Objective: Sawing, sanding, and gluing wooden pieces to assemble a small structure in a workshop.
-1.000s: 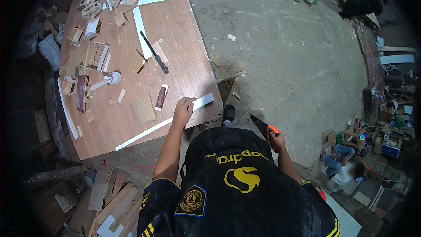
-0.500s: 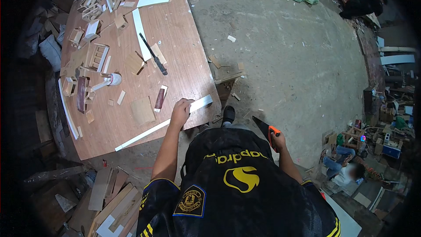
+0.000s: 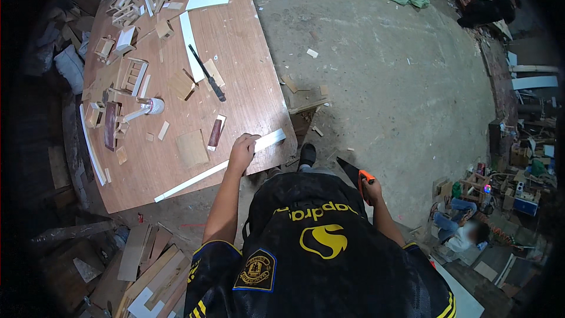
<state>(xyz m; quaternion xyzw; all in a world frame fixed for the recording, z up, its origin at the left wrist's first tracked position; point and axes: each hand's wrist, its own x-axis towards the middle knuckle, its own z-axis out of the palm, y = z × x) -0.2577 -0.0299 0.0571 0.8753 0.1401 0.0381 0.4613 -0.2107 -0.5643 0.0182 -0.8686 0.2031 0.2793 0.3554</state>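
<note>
A long, narrow white strip (image 3: 272, 138) lies slantwise across the table's near right corner. My left hand (image 3: 242, 153) is closed over it, fingers curled at its edge, a little short of its right end. Off the table to the right, my right hand (image 3: 373, 191) grips a handsaw (image 3: 350, 169) by its orange and black handle. The saw's dark blade points forward and left over the floor, apart from the strip. Close by my left hand lie a small block with a dark red face (image 3: 216, 133) and a square wooden piece (image 3: 192, 148).
The brown table (image 3: 247, 70) carries a black long-handled tool (image 3: 207, 75), a white container with a brush (image 3: 154, 106), and many wood offcuts. Planks (image 3: 154, 277) are piled on the floor at lower left. Another person (image 3: 462, 227) sits at far right amid clutter.
Hardly anything differs. The saw in my right hand has shifted very slightly left, while my left hand stays on the white strip.
</note>
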